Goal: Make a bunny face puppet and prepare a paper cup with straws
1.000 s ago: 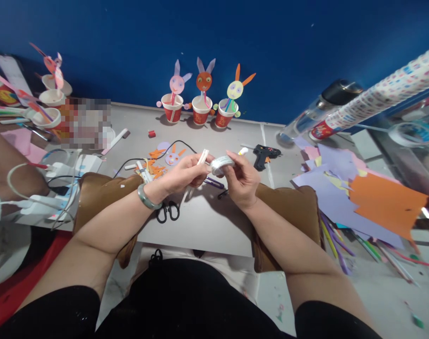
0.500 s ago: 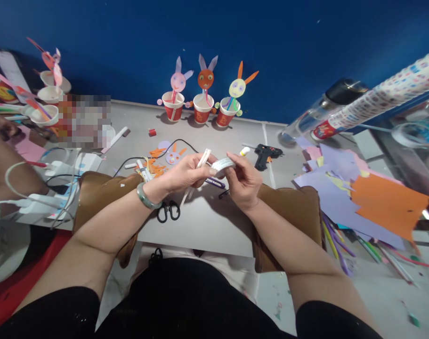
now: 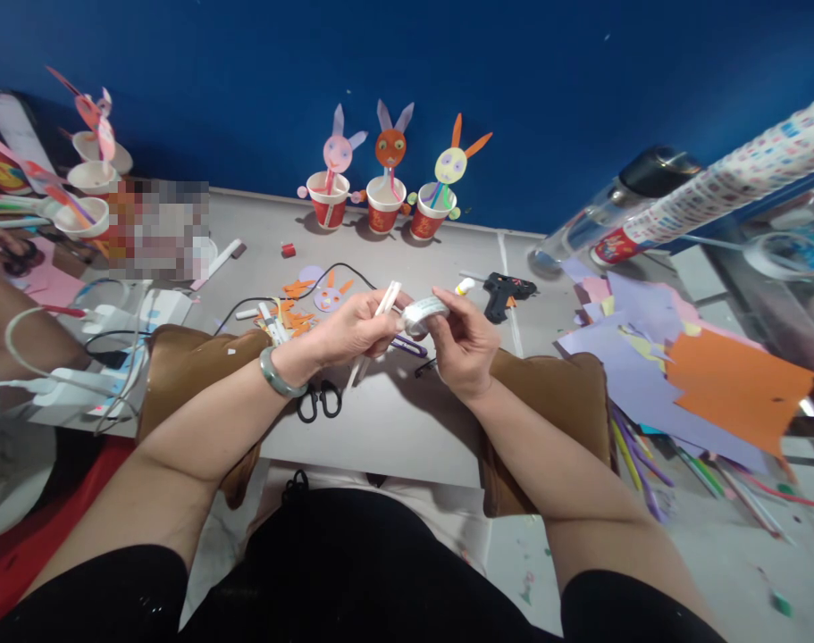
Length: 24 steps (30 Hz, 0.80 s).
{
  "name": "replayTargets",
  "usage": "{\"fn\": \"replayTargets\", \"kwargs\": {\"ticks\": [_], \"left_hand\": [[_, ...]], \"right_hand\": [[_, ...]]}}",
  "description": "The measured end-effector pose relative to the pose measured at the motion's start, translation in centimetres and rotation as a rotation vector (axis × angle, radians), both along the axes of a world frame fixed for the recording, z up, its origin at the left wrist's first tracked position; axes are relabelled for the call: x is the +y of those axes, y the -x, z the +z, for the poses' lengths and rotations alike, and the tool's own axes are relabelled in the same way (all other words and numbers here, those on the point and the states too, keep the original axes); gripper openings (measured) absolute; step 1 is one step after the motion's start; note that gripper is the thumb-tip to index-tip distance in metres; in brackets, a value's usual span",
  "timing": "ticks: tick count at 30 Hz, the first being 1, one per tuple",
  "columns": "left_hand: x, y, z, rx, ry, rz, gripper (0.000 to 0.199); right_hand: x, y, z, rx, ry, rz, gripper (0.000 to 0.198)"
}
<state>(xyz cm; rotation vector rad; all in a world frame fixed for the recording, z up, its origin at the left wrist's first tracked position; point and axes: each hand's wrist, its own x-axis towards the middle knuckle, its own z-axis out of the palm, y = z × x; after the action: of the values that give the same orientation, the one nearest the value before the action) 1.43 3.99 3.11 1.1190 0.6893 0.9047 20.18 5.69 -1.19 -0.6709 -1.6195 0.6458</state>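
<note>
Several thin white sticks (image 3: 389, 298) are pinched in my left hand (image 3: 358, 329), their lower ends poking out beneath it. My right hand (image 3: 466, 344) grips a roll of tape (image 3: 423, 312) between thumb and fingers, close to the left fingertips. Under the hands lies a purple utility knife (image 3: 409, 346), partly covered. Black-handled scissors (image 3: 320, 402) rest on the table near my left wrist. Beyond the left hand is a purple paper rabbit face (image 3: 328, 297) with orange ears, beside orange paper scraps (image 3: 299, 317) and white markers (image 3: 272, 323).
Three paper-cup rabbits (image 3: 384, 201) stand along the blue wall. To the right are a glue gun (image 3: 507, 295), a clear bottle (image 3: 594, 219) and coloured paper sheets (image 3: 734, 384). At left are a power strip (image 3: 78, 386), cables, and another person's hand (image 3: 1, 241) by dark-handled scissors (image 3: 23, 257).
The roll of tape has tilted slightly in my right hand, so its ring opening shows more. My left hand stays nearly still. The other person's hand at far left has shifted.
</note>
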Motion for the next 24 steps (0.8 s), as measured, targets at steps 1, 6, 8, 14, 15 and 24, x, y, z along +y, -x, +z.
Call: {"fn": "replayTargets", "kwargs": {"ticks": [1,6,8,14,15,24], "left_hand": [[0.0,-0.1,0.0,-0.009,0.0,0.004,0.03],[-0.2,-0.1,0.1,-0.029,0.018,-0.004,0.033],[-0.2,0.0,0.2,-0.036,0.009,-0.01,0.037],[-0.1,0.3,0.0,0.017,-0.004,-0.014,0.04],[-0.1,0.3,-0.1,0.015,-0.003,-0.019,0.041],[-0.4,0.4,0.3,-0.077,-0.006,-0.071,0.039]], "right_hand": [[0.0,0.0,-0.1,0.01,0.024,0.012,0.032],[0.0,-0.1,-0.6,0.015,0.069,0.01,0.034],[0.0,-0.1,-0.6,-0.007,0.042,-0.01,0.034],[-0.3,0.1,0.5,-0.054,-0.044,-0.061,0.03],[-0.4,0.2,0.7,-0.056,-0.047,-0.065,0.03],[-0.5,0.0,0.6,-0.024,0.006,-0.019,0.031]]}}
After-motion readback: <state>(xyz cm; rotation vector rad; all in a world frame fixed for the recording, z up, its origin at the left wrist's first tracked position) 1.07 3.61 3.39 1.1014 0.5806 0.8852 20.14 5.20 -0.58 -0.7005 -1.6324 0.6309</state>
